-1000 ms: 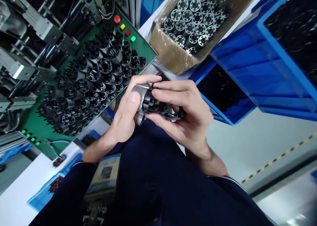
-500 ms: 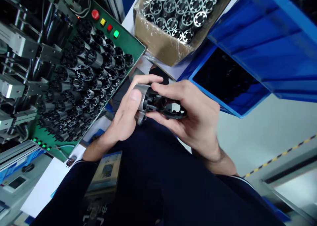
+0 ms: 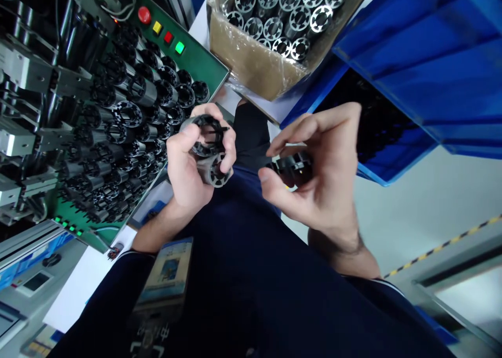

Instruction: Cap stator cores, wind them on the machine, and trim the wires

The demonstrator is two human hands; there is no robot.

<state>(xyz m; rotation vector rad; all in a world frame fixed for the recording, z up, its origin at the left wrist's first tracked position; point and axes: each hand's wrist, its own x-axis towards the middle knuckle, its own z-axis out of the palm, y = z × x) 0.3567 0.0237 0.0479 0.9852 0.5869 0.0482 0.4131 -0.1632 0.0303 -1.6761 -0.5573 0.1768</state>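
Observation:
My left hand (image 3: 182, 177) is closed around two steel motor stator cores side by side. The upper stator core (image 3: 187, 123) has a black plastic slotted insulator (image 3: 204, 149) at the end facing me. Below it, the bare stator core (image 3: 205, 169) shows its toothed metal end, partly covered by my fingers. To the right and apart from them, my right hand (image 3: 331, 175) curls around black plastic ring-shaped insulators (image 3: 300, 169) in its palm. Its thumb and fingertips are near each other, and whether something small sits between them I cannot tell.
On the left, a green machine bed (image 3: 204, 59) carries rows of stator cores with black ends, beside lit buttons (image 3: 179, 47). A plastic-lined carton (image 3: 251, 59) of bare cores stands at the top. Blue bins (image 3: 392, 176) with black parts are on the right.
My right hand has drawn away from the stator core to the right, its fingers now curled. My left hand has turned both cores so that their ends face me.

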